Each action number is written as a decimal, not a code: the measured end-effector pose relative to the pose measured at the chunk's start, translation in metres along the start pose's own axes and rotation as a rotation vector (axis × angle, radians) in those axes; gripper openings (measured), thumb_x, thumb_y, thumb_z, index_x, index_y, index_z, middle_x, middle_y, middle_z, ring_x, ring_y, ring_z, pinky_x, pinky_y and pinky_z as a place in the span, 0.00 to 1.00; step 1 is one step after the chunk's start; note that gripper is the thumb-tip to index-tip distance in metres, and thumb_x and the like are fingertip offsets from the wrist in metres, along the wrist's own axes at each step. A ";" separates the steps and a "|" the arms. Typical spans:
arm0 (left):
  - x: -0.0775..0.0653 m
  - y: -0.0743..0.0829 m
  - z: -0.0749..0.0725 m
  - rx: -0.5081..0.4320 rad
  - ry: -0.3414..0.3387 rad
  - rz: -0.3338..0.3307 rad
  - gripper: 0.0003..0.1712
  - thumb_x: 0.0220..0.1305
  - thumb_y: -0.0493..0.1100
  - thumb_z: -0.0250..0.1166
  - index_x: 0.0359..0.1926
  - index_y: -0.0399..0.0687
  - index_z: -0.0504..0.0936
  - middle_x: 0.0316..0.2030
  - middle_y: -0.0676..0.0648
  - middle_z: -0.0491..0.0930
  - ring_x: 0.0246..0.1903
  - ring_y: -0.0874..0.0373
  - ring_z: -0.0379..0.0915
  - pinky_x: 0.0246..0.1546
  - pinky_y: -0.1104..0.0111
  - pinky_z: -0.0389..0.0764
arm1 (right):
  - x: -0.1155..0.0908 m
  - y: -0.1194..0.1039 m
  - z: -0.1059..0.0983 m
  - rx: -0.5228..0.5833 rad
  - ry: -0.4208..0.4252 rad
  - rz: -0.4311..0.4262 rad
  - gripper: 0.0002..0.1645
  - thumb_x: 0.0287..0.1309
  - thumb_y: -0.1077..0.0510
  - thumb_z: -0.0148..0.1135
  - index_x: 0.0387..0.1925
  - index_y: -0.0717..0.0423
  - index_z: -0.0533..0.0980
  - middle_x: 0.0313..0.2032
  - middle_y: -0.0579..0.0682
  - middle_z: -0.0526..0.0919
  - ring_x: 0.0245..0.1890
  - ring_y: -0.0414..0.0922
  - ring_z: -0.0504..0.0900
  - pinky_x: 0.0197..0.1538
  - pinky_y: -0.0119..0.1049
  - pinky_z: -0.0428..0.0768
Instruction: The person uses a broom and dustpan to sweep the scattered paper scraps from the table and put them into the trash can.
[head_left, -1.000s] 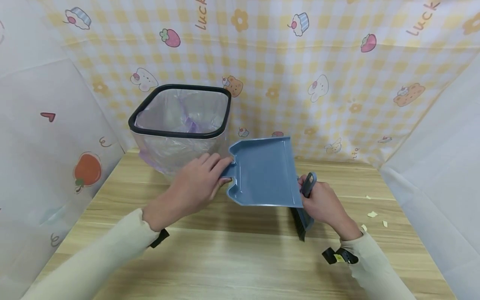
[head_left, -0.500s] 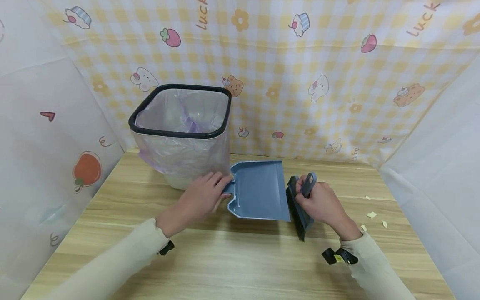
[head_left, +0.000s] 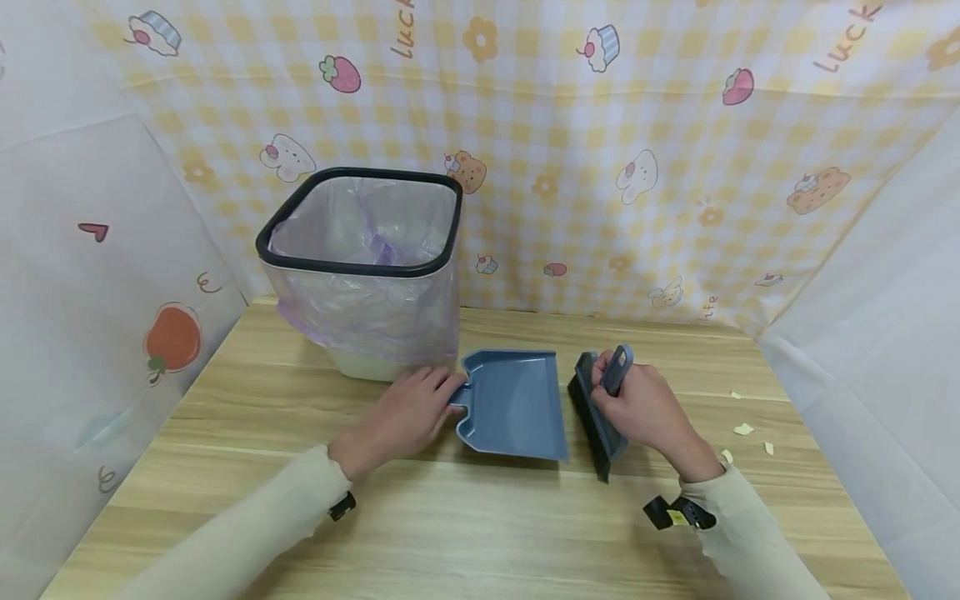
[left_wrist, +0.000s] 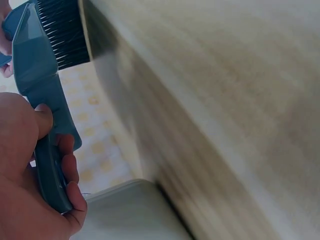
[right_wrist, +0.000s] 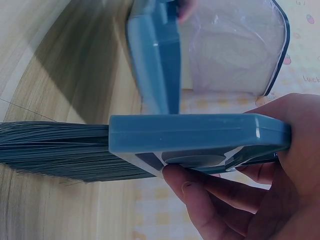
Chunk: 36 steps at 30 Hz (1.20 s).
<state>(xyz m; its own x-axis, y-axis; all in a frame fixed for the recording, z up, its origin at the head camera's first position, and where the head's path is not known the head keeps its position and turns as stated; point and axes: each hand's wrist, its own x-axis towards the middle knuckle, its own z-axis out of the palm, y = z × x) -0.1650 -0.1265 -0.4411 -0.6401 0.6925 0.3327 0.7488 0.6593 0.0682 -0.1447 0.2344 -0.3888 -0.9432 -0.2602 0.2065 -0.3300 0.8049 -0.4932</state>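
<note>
My left hand (head_left: 405,417) grips the short handle of a blue-grey dustpan (head_left: 513,404) low at the tabletop; whether the pan touches the wood, I cannot tell. Its wide edge faces right, and no scraps show in it. In the left wrist view, curled fingers and thumb wrap the dustpan handle (left_wrist: 50,165). Just right of the pan, my right hand (head_left: 641,400) holds a matching hand brush (head_left: 596,417), its dark bristles towards the table. The right wrist view shows the brush's blue body (right_wrist: 190,132) close up, with the dustpan (right_wrist: 155,60) behind, blurred.
A bin (head_left: 367,317) with a black rim and a pale purple liner stands at the back left, close to my left hand. Several pale yellow scraps (head_left: 743,429) lie on the wooden table (head_left: 465,533) right of the brush. Patterned cloth (head_left: 555,125) hangs behind.
My left hand has lowered the dustpan from beside the bin down to the tabletop, just left of the brush, levelling it. My right hand and the brush have stayed in place.
</note>
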 end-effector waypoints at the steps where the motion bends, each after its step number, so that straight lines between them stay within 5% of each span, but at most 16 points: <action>1: 0.000 0.000 0.002 -0.006 -0.004 0.003 0.23 0.83 0.47 0.65 0.67 0.36 0.79 0.51 0.41 0.82 0.49 0.44 0.79 0.52 0.50 0.83 | 0.000 0.000 0.000 0.001 -0.002 0.000 0.08 0.65 0.65 0.63 0.35 0.49 0.74 0.24 0.43 0.76 0.22 0.42 0.77 0.32 0.41 0.76; 13: 0.001 -0.002 0.016 -0.043 -0.097 -0.007 0.22 0.85 0.49 0.61 0.66 0.35 0.79 0.50 0.41 0.82 0.48 0.44 0.79 0.50 0.51 0.83 | -0.001 0.000 0.000 0.008 -0.013 0.007 0.08 0.66 0.65 0.63 0.35 0.50 0.74 0.25 0.43 0.76 0.22 0.42 0.76 0.31 0.40 0.76; 36: 0.008 -0.008 0.020 -0.009 -0.161 0.043 0.20 0.84 0.44 0.64 0.66 0.36 0.81 0.45 0.42 0.81 0.41 0.47 0.80 0.44 0.55 0.83 | 0.000 0.000 0.001 0.015 -0.016 0.010 0.08 0.66 0.66 0.63 0.35 0.49 0.74 0.23 0.42 0.74 0.21 0.42 0.75 0.31 0.40 0.74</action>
<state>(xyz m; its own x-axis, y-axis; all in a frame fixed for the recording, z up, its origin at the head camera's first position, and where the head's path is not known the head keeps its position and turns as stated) -0.1795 -0.1207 -0.4583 -0.6264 0.7583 0.1807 0.7770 0.6260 0.0663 -0.1443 0.2341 -0.3896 -0.9470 -0.2604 0.1881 -0.3207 0.7997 -0.5075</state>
